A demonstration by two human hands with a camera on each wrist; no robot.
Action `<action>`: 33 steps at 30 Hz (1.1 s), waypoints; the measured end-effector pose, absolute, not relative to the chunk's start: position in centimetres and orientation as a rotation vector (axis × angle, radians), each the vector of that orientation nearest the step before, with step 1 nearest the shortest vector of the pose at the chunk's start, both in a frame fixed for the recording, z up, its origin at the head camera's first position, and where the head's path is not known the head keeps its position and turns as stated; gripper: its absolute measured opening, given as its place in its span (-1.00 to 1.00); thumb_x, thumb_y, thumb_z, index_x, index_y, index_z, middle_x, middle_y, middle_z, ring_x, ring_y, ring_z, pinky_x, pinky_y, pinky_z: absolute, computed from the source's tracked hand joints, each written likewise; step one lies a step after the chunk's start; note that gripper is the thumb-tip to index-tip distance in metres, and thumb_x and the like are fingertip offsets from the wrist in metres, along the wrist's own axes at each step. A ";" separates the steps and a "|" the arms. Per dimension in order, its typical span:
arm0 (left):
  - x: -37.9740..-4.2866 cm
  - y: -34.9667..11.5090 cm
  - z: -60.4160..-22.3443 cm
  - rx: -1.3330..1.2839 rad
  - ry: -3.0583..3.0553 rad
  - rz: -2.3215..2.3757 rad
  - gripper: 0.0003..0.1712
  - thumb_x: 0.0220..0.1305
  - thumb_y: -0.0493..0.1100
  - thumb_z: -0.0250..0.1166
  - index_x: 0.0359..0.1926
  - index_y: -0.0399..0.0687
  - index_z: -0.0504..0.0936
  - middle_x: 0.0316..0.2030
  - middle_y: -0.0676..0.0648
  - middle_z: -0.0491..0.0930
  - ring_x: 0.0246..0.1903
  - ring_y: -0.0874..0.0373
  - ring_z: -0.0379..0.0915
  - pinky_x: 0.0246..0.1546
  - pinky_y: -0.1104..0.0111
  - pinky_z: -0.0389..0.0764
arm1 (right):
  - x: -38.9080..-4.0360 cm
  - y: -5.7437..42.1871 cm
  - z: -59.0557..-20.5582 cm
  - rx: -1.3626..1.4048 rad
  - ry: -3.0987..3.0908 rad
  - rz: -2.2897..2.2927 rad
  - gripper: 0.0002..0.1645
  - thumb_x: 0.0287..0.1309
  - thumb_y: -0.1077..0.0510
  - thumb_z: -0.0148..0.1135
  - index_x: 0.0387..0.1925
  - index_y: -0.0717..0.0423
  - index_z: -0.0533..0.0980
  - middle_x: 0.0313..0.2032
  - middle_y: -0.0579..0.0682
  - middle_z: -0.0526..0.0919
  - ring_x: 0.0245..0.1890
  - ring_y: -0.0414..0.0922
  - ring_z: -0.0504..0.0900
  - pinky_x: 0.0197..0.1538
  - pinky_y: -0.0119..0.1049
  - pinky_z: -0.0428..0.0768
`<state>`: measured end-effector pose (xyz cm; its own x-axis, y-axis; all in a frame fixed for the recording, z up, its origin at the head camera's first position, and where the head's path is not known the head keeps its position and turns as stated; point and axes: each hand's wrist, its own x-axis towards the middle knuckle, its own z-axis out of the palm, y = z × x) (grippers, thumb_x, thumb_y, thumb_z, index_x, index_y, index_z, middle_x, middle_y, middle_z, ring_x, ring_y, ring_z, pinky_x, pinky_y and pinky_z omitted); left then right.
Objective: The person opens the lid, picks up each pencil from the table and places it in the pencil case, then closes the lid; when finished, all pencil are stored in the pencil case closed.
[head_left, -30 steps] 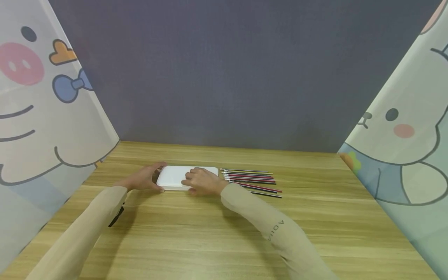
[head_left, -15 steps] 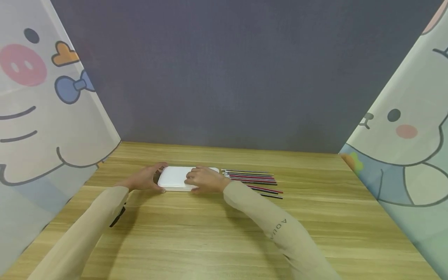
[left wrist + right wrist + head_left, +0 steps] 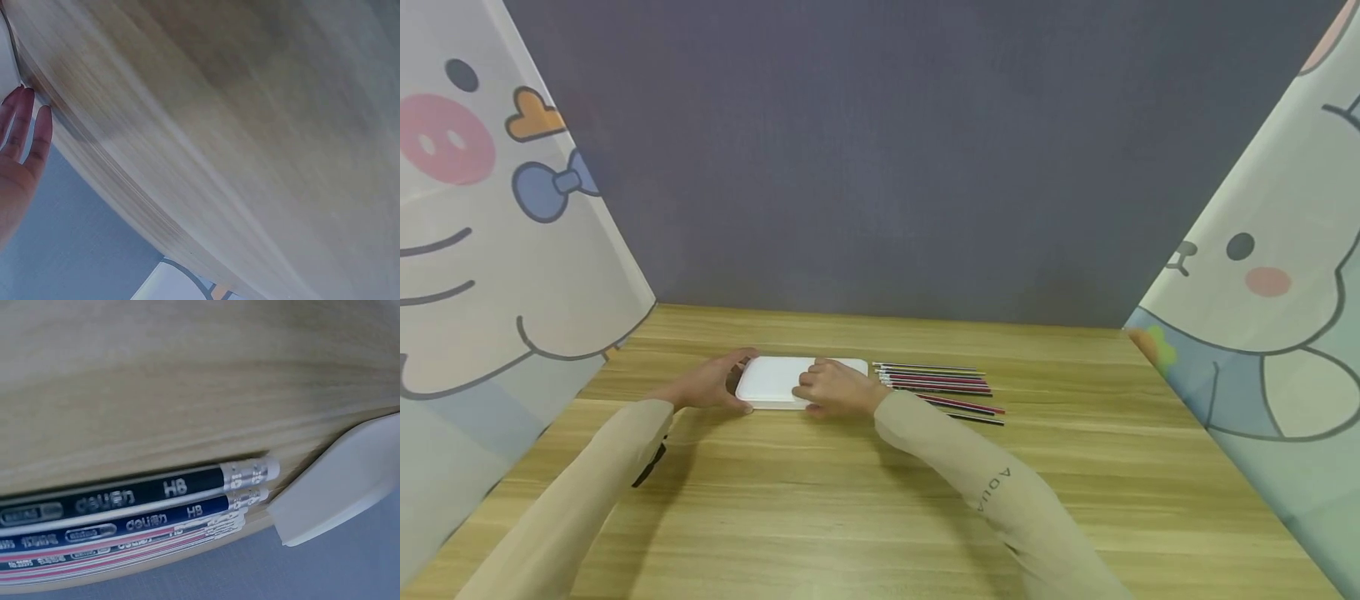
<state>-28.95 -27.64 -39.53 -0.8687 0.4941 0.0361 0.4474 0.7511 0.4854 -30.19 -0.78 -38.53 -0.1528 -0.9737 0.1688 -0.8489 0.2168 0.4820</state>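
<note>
A flat white rectangular case (image 3: 771, 379) with rounded corners lies on the table. My left hand (image 3: 706, 385) spans its left end, thumb at the front corner and fingers at the back one. In the left wrist view, the fingers of that left hand (image 3: 22, 156) reach the edge of the case (image 3: 6, 59). Over the right part of the case, my right hand (image 3: 837, 388) holds it with curled fingers on top and the thumb low at the front edge. The right hand is outside the right wrist view, which shows the end of the case (image 3: 344, 481).
Several striped pencils (image 3: 936, 381) lie side by side just right of the case, partly under my right forearm. Their white eraser ends (image 3: 269, 469) point at it. A grey panel (image 3: 880, 167) rises behind the wooden table (image 3: 775, 517); cartoon-printed panels (image 3: 1262, 350) flank it.
My right hand has shifted very slightly to the right along the case. The left hand, the case and the pencils keep their places.
</note>
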 end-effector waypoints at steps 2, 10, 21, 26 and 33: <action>-28.9 -27.6 -39.5 0.774 2.855 0.750 0.10 -0.21 0.04 0.50 0.27 -0.30 0.12 0.04 -0.35 0.42 -0.02 -0.18 0.43 -0.03 0.01 0.45 | -30.1 -0.8 -38.6 1.684 -2.062 -0.373 -0.75 0.10 -0.05 0.18 -0.19 -0.06 0.53 -0.31 -0.20 0.61 -0.29 -0.25 0.56 -0.07 -0.38 0.46; -28.9 -27.6 -39.7 0.784 2.858 0.743 0.10 -0.22 0.05 0.51 0.26 -0.35 0.13 0.03 -0.35 0.43 -0.04 -0.18 0.44 -0.05 0.03 0.46 | -30.2 -0.9 -39.0 1.709 -2.034 -0.348 -0.79 0.10 0.01 0.16 -0.23 -0.03 0.53 -0.36 -0.20 0.61 -0.33 -0.25 0.55 -0.10 -0.42 0.47; -29.1 -27.5 -39.4 0.777 2.866 0.723 0.08 -0.22 0.02 0.51 0.25 -0.32 0.14 0.01 -0.33 0.45 -0.05 -0.16 0.46 -0.06 0.04 0.47 | -30.2 -0.8 -39.1 1.677 -1.955 -0.379 -0.81 0.08 0.00 0.14 -0.29 -0.03 0.52 -0.41 -0.20 0.60 -0.37 -0.24 0.54 -0.13 -0.41 0.46; -29.1 -27.4 -39.3 0.789 2.845 0.735 0.08 -0.21 0.00 0.51 0.26 -0.33 0.13 -0.01 -0.32 0.45 -0.07 -0.15 0.46 -0.11 0.10 0.51 | -30.2 -0.7 -38.7 1.672 -1.973 -0.339 -0.81 0.10 0.05 0.09 -0.26 0.00 0.52 -0.38 -0.19 0.62 -0.34 -0.24 0.56 -0.11 -0.41 0.47; -29.0 -27.4 -38.9 0.784 2.787 0.771 0.12 -0.18 -0.02 0.50 0.29 -0.34 0.05 -0.05 -0.29 0.45 -0.10 -0.11 0.46 -0.24 0.24 0.55 | -30.2 -0.4 -37.2 1.683 -2.075 -0.254 -0.72 0.12 0.07 0.13 -0.12 0.02 0.54 -0.21 -0.16 0.69 -0.18 -0.25 0.62 0.03 -0.39 0.49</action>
